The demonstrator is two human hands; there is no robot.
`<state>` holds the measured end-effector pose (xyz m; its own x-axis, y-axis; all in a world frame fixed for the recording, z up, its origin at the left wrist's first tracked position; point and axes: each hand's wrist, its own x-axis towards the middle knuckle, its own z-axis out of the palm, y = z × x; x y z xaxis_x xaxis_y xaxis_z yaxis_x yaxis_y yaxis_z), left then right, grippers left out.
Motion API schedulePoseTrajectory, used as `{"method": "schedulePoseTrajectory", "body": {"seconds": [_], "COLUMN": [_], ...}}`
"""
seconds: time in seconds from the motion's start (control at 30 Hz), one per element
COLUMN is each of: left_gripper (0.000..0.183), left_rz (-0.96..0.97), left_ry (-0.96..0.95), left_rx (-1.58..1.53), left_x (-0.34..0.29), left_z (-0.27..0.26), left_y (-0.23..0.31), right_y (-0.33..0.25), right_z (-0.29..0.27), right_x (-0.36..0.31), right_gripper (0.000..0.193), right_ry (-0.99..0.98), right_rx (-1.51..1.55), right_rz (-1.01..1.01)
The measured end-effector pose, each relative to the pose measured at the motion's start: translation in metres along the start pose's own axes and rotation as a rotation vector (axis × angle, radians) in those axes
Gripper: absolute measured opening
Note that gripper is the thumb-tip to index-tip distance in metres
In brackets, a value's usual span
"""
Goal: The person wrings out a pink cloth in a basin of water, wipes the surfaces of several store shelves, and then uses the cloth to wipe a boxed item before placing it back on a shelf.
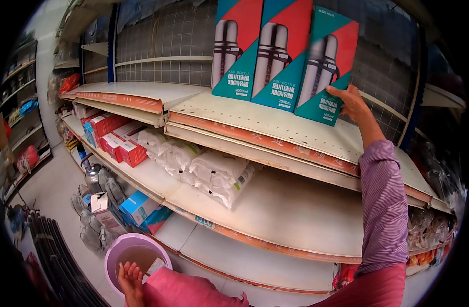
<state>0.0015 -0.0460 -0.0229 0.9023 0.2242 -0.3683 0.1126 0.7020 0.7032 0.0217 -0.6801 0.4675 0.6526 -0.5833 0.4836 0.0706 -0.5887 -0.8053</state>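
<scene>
My right hand (352, 105) grips the right edge of a tall teal and red thermos box (324, 66), thumb on its front. That box stands slightly tilted at the upper shelf's front. Two similar thermos boxes (278, 56) stand upright in a row to its left. My left hand (130, 282) hangs low by a pink bucket (111, 256), its fingers loosely spread and holding nothing that I can see. A small whitish thing (153, 267) shows beside that hand; its kind is unclear.
The upper shelf (234, 115) has a red-orange front strip. Below, white plastic-wrapped packs (219, 174) and red boxes (124, 146) sit on the middle shelf. Blue boxes (140, 207), a metal kettle (93, 176) and bundled dark poles (55, 256) are at the lower left.
</scene>
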Motion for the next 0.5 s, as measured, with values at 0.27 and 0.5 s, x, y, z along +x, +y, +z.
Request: {"method": "schedulePoseTrajectory", "body": {"seconds": [0.27, 0.5], "left_gripper": [0.049, 0.049], "left_rz": [-0.017, 0.014], "left_ry": [0.012, 0.024], "left_rx": [0.008, -0.015], "left_x": [-0.002, -0.009], "left_z": [0.006, 0.004], "left_y": [0.0, 0.011], "right_y": [0.003, -0.003], "right_z": [0.013, 0.045], "right_x": [0.008, 0.013], "right_gripper": [0.115, 0.128], "right_ry": [0.385, 0.346], "right_rx": [-0.543, -0.467], "right_rz": [-0.551, -0.323]}}
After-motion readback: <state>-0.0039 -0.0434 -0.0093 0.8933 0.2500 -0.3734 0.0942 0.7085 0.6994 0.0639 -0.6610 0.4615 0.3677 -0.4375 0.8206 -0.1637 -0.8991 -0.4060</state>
